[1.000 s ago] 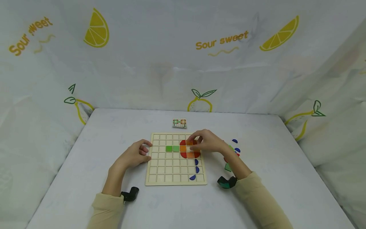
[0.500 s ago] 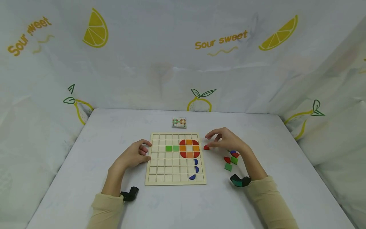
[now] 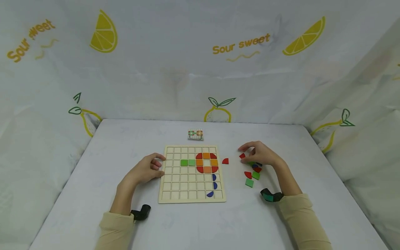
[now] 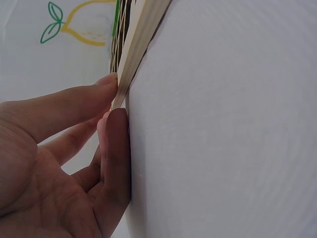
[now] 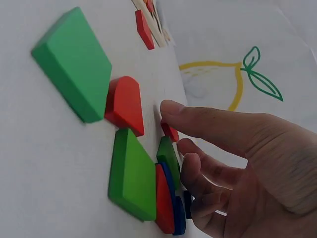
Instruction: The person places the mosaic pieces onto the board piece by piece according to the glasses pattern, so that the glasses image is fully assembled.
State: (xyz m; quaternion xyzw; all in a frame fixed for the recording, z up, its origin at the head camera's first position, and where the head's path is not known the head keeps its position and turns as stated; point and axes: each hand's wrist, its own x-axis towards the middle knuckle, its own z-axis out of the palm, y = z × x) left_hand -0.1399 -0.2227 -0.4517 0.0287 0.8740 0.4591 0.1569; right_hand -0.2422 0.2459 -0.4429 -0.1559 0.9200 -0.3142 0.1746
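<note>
A pale gridded wooden board (image 3: 184, 177) lies on the white table. My left hand (image 3: 142, 169) is at its left edge; in the left wrist view the thumb tip touches the wooden edge (image 4: 132, 49), with the other fingers bent below it. On the board are green squares (image 3: 188, 162), an orange and red ring (image 3: 206, 156) and blue half-discs (image 3: 214, 177). My right hand (image 3: 260, 152) hovers right of the board, thumb and fingertips spread on either side of a small red piece (image 3: 242, 156). In the right wrist view that red piece (image 5: 170, 130) shows just past the thumb.
A red quarter-round (image 3: 225, 161) lies just off the board's right edge. Loose green squares (image 3: 249, 182), red pieces (image 3: 248, 174) and blue pieces (image 3: 255, 166) cluster below my right hand. A small pattern card (image 3: 195, 134) stands behind the board.
My right hand has moved right from over the ring to the loose pieces. It passed a red quarter-round, now lying alone beside the board. My left hand has stayed put.
</note>
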